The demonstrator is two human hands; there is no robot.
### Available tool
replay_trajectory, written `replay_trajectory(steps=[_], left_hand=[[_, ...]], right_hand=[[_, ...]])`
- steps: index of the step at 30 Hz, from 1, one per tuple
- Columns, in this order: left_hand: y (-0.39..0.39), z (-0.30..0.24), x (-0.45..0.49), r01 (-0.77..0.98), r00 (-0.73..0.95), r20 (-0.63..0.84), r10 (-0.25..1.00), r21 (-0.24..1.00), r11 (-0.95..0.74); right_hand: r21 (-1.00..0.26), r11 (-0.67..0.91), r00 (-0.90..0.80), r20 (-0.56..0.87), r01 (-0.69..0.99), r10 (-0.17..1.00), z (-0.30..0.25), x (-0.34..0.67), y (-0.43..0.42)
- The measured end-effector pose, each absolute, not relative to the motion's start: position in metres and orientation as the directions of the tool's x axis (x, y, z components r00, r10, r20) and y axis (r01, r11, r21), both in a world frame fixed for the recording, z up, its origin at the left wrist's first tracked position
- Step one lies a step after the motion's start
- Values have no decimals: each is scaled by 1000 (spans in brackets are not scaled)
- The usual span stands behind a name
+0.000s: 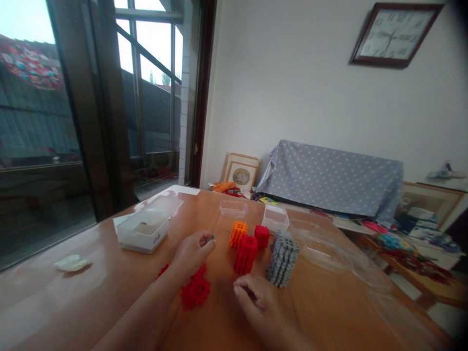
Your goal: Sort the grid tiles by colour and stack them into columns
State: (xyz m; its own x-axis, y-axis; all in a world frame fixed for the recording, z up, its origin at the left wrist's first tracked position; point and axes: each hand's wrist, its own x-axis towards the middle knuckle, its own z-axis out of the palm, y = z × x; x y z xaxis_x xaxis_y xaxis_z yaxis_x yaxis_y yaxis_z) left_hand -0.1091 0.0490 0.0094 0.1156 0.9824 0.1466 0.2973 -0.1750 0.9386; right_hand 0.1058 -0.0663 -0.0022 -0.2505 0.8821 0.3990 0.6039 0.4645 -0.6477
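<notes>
My left hand [193, 253] is raised over the table, thumb and forefinger pinched on a small grey piece [209, 239]. Under that forearm lie red interlocking plastic pieces [196, 290], partly hidden by the arm. My right hand [260, 303] rests low near the table with its fingers curled in; what they hold, if anything, is hidden. Just beyond it stand a tall red block stack [245, 254] and a taller grey block stack [283, 258]. Behind these are an orange block stack [238, 234] and a shorter red one [262, 236].
A white plastic box [143, 238] stands at the left of the wooden table [219, 321], near a pale scrap [72, 263]. Along the back are a clear tray [234, 209] and a small white box [275, 219]. Clear plastic trays [325, 253] lie to the right.
</notes>
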Motion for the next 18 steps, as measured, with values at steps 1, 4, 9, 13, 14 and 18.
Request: replay_trajectory(steps=[1,4,9,13,14,18], left_hand=[[45,13,-107,146,135,114,984,980,-134],[30,20,-98,-228,266,-13,964,971,76],[8,15,-83,-341,445,-121,887,893,293],[0,10,-75,-341,500,-99,861,891,300],[0,10,-74,-345,508,-95,856,888,304],[-2,9,-70,-361,548,-95,831,870,337]], right_hand=[[-657,460,-242,399,597,884,-3,106,-66],[-684,452,-194,423,572,885,-7,108,-66],[-735,457,-74,490,501,869,-12,106,-63],[-774,420,-14,470,474,882,-10,104,-62],[-774,412,-15,463,481,886,-10,104,-62],[-759,425,-41,468,492,883,-14,106,-61]])
